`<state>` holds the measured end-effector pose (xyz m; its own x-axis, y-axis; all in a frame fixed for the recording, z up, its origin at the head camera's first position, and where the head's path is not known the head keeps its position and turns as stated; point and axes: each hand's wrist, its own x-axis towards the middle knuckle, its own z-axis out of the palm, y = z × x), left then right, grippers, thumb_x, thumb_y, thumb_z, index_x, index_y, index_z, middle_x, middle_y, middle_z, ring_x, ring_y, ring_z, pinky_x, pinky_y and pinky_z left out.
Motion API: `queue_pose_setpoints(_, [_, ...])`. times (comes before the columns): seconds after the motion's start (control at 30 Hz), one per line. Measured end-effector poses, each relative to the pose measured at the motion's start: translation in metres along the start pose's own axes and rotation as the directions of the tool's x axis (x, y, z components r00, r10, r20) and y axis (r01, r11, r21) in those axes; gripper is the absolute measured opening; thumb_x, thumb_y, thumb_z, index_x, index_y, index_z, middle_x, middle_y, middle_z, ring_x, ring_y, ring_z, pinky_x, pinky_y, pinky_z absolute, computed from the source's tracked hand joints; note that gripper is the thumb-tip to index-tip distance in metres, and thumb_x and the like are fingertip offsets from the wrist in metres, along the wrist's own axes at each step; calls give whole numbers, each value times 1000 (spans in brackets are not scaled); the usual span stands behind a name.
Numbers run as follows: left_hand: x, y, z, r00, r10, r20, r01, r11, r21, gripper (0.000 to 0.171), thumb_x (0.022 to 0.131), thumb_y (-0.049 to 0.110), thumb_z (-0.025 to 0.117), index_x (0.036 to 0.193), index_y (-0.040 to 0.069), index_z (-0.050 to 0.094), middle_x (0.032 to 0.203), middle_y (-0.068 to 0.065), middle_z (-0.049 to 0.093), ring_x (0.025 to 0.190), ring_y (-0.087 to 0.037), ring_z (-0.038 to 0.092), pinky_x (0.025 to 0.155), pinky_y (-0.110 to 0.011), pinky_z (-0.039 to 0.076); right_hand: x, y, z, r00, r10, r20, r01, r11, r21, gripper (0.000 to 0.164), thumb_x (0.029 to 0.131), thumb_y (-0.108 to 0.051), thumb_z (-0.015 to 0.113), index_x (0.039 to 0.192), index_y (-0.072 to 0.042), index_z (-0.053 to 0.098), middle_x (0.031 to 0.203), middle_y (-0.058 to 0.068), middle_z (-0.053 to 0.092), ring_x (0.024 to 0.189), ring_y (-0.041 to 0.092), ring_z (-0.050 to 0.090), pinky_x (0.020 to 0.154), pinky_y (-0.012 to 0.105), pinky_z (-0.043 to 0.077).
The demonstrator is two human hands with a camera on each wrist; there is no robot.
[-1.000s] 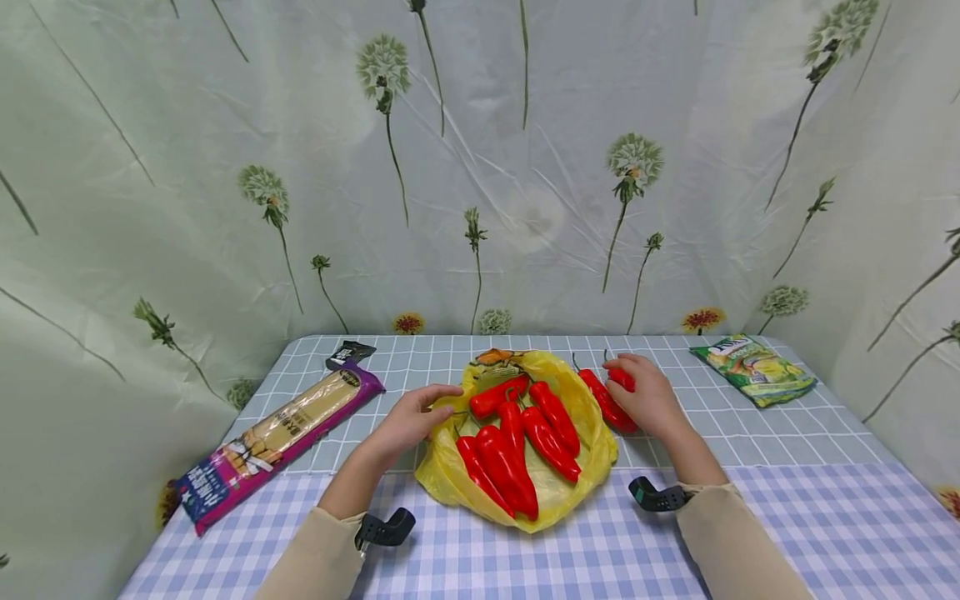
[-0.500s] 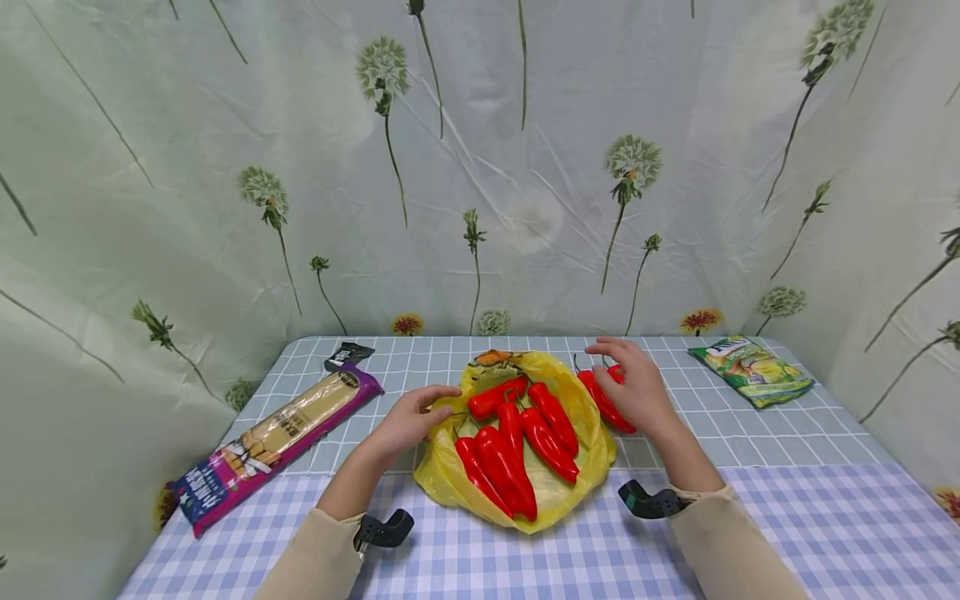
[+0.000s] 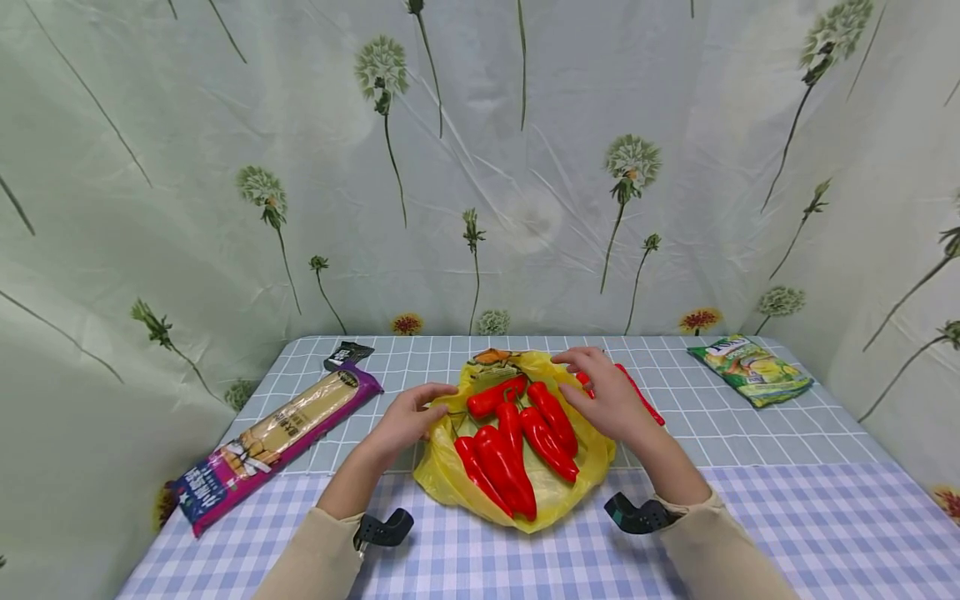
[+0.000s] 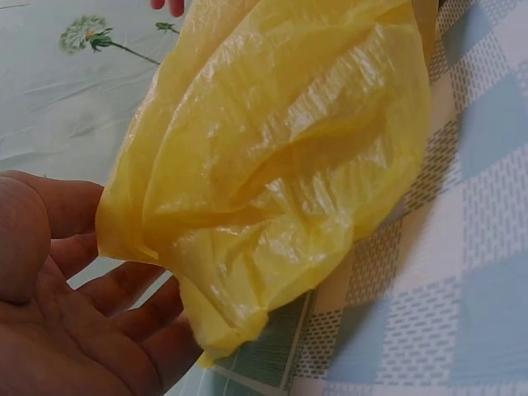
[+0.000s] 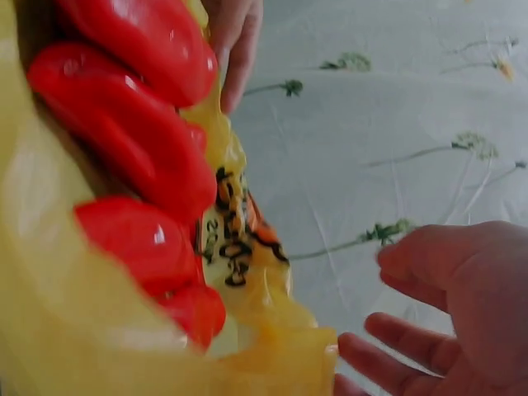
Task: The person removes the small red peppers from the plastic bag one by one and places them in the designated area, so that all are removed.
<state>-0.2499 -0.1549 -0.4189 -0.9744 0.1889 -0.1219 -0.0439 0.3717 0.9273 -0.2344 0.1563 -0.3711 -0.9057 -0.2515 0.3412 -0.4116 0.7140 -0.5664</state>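
Note:
A yellow plastic bag (image 3: 588,492) lies wide open on the table, with several red peppers (image 3: 504,471) inside. My left hand (image 3: 405,419) is at the bag's left rim, its fingers loosely spread; in the left wrist view the fingers pass behind the yellow plastic (image 4: 272,157) and the thumb lies near its edge. By the right rim hovers my right hand (image 3: 603,398), holding nothing, fingers apart. In the right wrist view that hand (image 5: 462,322) is close to the bag's edge. Loose red peppers (image 3: 642,398) lie right of the bag, mostly hidden behind my right hand.
At the left lies a long purple packet (image 3: 277,446), with a small black packet (image 3: 348,354) beyond it. A green and yellow packet (image 3: 752,369) sits at the far right. A patterned curtain (image 3: 540,217) rises behind the table.
My right hand has moved left from the loose peppers toward the bag's right rim. The left hand stays at the left rim; the bag and its peppers have not visibly moved.

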Motion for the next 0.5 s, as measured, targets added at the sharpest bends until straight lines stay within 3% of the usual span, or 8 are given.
queue_pose_setpoints(0.27, [3,-4,-3,1000,12,-25,-14,997,-79,34,100,16,57,134,17,62,141,-11,58,96,-17,61,72,-24,57,-4,-15,8,997,-21,73,17,998,53,43,88,-14,73,130,-15,62,136,10,56,118,32,59,93,50,57])
queue_pose_setpoints(0.5, [3,-11,-5,998,46,-34,-50,987,-154,35,100,18,56,135,16,62,142,-11,58,108,-19,65,84,-33,60,-8,-27,18,985,-33,170,15,994,104,47,88,-14,74,132,-18,59,136,8,56,119,31,59,88,42,60])
